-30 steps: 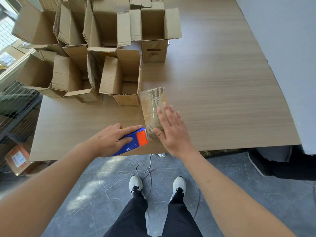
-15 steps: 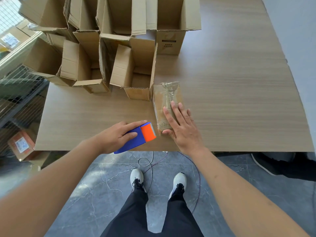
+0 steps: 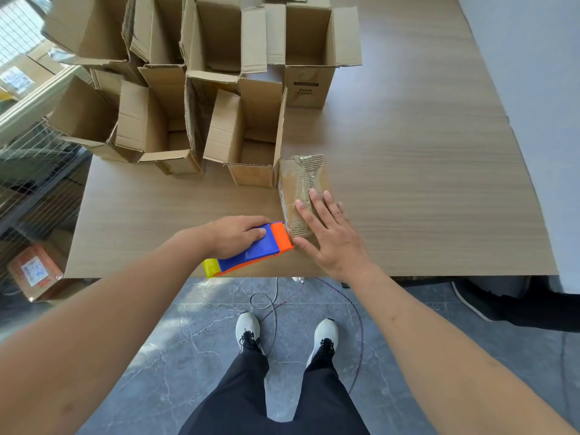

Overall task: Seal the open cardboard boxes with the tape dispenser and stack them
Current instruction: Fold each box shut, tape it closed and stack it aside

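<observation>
Where left hand (image 3: 233,235) grips: dispenser (image 3: 251,248), seemingly against box (image 3: 296,183).

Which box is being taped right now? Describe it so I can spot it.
On the wooden table, look near the front edge, right of the cluster of open boxes. The small closed box lies there under the flat right hand; alone, its top is shut and shiny with tape.

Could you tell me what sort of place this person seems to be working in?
Probably a packing or shipping workroom. Many open cardboard boxes crowd a wooden table, the left hand grips a tape dispenser, and labelled parcels lie on the floor.
</observation>
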`<state>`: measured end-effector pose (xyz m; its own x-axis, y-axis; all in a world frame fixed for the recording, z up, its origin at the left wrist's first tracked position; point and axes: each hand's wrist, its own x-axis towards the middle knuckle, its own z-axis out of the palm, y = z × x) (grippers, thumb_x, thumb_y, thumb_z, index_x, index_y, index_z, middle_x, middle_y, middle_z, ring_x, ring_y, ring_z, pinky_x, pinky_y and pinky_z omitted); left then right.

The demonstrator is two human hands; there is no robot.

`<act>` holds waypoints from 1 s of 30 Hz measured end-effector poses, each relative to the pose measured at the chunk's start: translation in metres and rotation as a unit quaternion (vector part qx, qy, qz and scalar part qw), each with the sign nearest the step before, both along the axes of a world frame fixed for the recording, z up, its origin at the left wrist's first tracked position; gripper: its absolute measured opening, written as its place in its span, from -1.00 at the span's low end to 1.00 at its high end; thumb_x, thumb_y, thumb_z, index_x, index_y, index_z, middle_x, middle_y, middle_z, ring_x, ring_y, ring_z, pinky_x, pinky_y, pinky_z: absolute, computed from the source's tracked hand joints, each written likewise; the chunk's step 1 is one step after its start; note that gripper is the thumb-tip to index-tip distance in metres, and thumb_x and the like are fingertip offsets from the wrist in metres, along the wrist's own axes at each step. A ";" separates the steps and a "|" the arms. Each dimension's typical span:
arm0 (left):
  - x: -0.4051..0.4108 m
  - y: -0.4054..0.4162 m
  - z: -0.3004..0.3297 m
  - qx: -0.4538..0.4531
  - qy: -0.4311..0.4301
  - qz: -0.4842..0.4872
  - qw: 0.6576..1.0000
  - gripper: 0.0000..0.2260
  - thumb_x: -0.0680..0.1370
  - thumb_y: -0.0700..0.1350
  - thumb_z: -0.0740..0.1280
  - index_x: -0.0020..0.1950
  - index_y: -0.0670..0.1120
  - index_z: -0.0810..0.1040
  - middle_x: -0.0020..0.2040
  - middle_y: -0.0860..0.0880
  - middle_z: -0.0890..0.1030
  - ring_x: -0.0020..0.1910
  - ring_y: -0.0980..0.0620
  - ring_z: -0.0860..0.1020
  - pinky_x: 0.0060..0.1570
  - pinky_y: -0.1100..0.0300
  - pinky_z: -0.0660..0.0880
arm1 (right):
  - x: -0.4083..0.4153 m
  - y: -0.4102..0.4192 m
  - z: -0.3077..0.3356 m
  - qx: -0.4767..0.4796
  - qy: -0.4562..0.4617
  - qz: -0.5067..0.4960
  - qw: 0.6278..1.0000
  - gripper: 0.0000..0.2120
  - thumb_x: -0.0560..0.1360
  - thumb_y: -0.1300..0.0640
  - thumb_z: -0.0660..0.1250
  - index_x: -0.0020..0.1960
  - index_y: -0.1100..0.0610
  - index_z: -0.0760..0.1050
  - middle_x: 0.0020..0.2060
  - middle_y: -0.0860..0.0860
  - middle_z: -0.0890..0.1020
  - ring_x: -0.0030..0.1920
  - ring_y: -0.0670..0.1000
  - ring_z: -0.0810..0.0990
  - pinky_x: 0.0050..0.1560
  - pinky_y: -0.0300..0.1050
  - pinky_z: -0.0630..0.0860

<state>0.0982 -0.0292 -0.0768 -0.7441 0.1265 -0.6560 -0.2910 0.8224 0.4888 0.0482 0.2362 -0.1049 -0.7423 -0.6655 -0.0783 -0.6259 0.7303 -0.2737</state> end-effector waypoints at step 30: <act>0.039 -0.047 0.037 0.075 0.087 0.022 0.993 -0.40 0.64 0.08 0.35 0.62 0.28 0.16 0.28 0.00 0.48 0.22 -0.03 0.46 0.33 -0.05 0.41 | 0.020 -0.015 0.038 0.102 -0.008 -0.111 0.989 -0.08 0.36 0.43 0.42 0.55 -0.01 0.06 0.61 -0.07 0.15 0.63 0.21 0.04 0.62 0.23 -0.10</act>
<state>0.1367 -0.0766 -0.0394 -0.8513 0.1771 -0.4938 -0.2266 0.7248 0.6506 0.0684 0.2209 -0.0667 -0.8665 -0.4548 -0.2060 -0.4400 0.8905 -0.1152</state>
